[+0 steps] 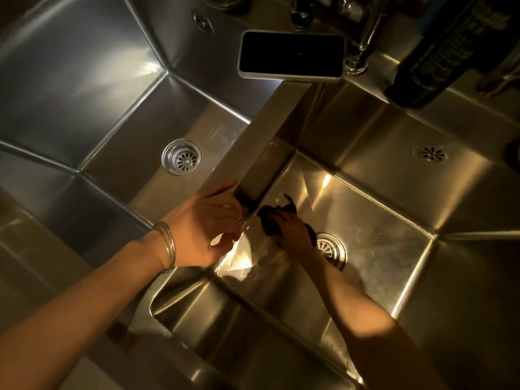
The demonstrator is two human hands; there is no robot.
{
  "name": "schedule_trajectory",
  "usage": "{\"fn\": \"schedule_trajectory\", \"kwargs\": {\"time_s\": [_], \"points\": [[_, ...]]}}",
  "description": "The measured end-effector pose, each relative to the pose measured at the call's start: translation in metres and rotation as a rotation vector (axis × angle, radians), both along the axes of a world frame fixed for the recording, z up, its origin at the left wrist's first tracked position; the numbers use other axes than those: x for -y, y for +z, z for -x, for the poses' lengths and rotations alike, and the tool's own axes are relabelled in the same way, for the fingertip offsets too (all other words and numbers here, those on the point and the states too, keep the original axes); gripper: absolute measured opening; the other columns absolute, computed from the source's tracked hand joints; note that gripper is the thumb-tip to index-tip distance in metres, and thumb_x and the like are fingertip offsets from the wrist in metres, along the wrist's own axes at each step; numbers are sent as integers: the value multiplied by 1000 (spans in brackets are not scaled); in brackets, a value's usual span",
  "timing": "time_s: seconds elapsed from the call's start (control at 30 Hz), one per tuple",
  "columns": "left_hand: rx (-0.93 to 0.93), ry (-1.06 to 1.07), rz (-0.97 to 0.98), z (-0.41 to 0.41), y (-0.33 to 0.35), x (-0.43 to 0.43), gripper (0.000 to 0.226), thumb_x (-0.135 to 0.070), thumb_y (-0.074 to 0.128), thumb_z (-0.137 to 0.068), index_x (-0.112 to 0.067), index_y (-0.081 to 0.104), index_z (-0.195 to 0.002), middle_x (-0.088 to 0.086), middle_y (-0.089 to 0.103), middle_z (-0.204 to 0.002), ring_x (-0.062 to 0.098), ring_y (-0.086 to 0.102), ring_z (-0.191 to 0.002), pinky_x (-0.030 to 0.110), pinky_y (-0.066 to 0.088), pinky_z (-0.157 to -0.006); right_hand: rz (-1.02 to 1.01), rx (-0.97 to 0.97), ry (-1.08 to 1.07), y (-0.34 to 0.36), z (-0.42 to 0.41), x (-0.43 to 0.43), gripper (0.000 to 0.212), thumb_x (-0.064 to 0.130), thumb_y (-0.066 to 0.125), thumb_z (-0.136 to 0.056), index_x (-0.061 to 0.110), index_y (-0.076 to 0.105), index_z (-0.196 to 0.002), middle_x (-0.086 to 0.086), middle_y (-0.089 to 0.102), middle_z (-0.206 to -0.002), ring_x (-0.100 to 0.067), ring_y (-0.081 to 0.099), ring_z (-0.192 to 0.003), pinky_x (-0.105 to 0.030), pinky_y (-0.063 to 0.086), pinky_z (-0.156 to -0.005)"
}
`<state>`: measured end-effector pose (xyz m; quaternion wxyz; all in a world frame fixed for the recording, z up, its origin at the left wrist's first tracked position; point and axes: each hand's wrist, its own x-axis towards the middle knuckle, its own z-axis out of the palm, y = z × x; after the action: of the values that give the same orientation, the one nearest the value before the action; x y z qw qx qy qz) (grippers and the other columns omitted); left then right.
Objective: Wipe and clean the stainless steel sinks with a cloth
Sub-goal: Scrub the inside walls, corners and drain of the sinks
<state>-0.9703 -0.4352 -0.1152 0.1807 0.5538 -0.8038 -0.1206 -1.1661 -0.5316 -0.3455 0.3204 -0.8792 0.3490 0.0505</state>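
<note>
Two stainless steel sinks sit side by side: the left sink [92, 88] and the right sink [394, 243]. My right hand [292, 229] is down in the right sink and presses a dark cloth [270, 218] against the floor near the left wall, just left of the drain [332, 249]. My left hand [208, 223] rests on the divider [253, 142] between the sinks, its fingers loosely bent over the edge and holding nothing. Thin bangles ring my left wrist.
A dark phone [291, 54] lies on the back end of the divider. A tap base [360, 38] stands behind it, and a dark bottle [439, 49] stands on the back ledge at right. The left sink has its own drain [181, 157].
</note>
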Motion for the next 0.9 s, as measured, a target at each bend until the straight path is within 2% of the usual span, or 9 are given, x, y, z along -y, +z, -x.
{"fn": "schedule_trajectory", "kwargs": {"time_s": [0.1, 0.17, 0.33, 0.47, 0.53, 0.63, 0.77, 0.83, 0.9], "points": [[1, -5, 8, 1, 1, 1, 20, -14, 54, -73, -16, 67, -59, -4, 66, -66, 12, 63, -78, 28, 23, -115, -38, 213, -389, 19, -4, -7, 59, 7, 57, -86, 14, 39, -142, -10, 40, -144, -30, 32, -135, -36, 34, -104], [11, -2, 10, 0, 0, -1, 20, -14, 54, -74, -16, 66, -58, -4, 66, -66, 14, 64, -77, 29, 24, -115, 25, 303, -509, 34, -30, -5, 66, 6, 60, -83, 13, 36, -143, -12, 36, -147, -31, 32, -135, -39, 39, -101], [24, 17, 0, -1, -3, -1, 23, -16, 52, -76, -14, 66, -57, -4, 64, -64, 15, 64, -75, 30, 23, -115, -46, 81, -593, 29, -93, 14, 66, 10, 46, -93, 2, 12, -148, -18, 19, -153, -34, 20, -141, -43, 18, -116], [41, 6, 12, -1, -7, -2, 21, -15, 53, -74, -17, 65, -57, -5, 63, -62, 12, 62, -75, 31, 25, -114, 86, -229, -303, 3, -74, 36, 81, 14, 56, -91, -5, 1, -147, -24, 17, -152, -39, 16, -140, -49, 14, -116], [48, 1, 21, -3, -5, -1, 21, -15, 53, -74, -16, 65, -57, -5, 64, -62, 12, 61, -75, 29, 24, -115, 82, -311, -242, 1, -65, 45, 83, 24, 58, -91, 3, 3, -149, -18, 15, -154, -43, 12, -141, -59, 14, -114], [44, 3, 59, -1, -5, -1, 23, -13, 53, -76, -14, 64, -56, -3, 64, -63, 12, 59, -76, 28, 24, -114, 16, -354, -208, -1, -59, 23, 75, 44, 43, -95, 16, 1, -151, -8, 5, -158, -49, -3, -140, -70, 9, -106], [17, -1, 29, 0, 1, -1, 26, -14, 50, -80, -12, 66, -60, -1, 66, -66, 16, 62, -79, 34, 28, -112, 56, -296, -27, -11, -43, -43, 67, 42, 35, -98, 15, 4, -151, -11, 6, -159, -46, -3, -142, -64, 10, -111], [100, -42, -8, -1, 8, 0, 28, -18, 47, -81, -13, 68, -63, 0, 67, -69, 19, 66, -81, 39, 28, -110, 109, -250, 179, -14, -27, -45, 64, 33, 39, -97, 15, 9, -151, -10, 12, -158, -44, 0, -143, -59, 8, -114], [210, -78, -22, 3, 13, -1, 32, -22, 43, -82, -13, 69, -66, 1, 67, -69, 20, 67, -84, 43, 27, -107, 155, -248, 220, -14, -18, -35, 65, 28, 42, -94, 19, 10, -151, -6, 13, -158, -39, 1, -144, -53, 7, -117]]}}
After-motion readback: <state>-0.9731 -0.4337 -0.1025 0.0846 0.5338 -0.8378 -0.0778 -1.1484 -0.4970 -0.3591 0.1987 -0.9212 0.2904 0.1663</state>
